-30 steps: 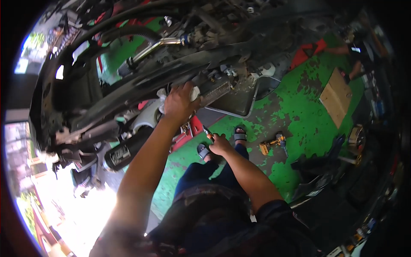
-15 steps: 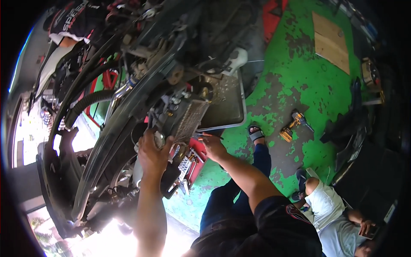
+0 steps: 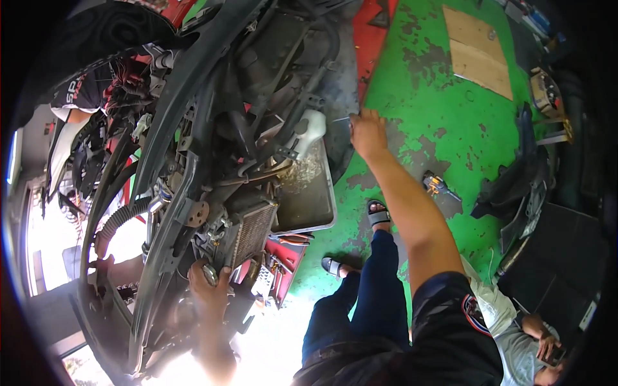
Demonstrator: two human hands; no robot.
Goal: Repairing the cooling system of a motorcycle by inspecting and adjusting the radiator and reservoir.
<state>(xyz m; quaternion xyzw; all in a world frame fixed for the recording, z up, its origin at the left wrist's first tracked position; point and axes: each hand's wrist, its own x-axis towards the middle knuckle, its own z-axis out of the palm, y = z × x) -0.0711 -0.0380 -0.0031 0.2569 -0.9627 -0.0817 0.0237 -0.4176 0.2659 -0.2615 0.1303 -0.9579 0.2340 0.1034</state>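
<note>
At the front of an opened-up car, my left hand (image 3: 207, 293) is closed round a small round metal-rimmed part (image 3: 210, 275), low beside the finned radiator core (image 3: 253, 230). Its fingers are partly hidden. My right arm reaches far forward over the floor. The right hand (image 3: 369, 136) is closed on a thin tool with a pale shaft (image 3: 341, 119), which points left toward the car; its handle is hidden in the fist. A white plastic bottle (image 3: 309, 132) lies between that hand and the car, above a grey drip tray (image 3: 306, 202).
Pliers with orange handles (image 3: 291, 240) lie by a red toolbox (image 3: 288, 260) holding several tools. On the green floor are a yellow cordless drill (image 3: 439, 185) and a cardboard sheet (image 3: 477, 51). A person in white (image 3: 508, 334) sits at the lower right; another person (image 3: 67, 103) is beyond the car.
My right hand has gone from beside the pliers and toolbox far forward, past the white bottle. The left hand stays at the round part. The whole view has shifted.
</note>
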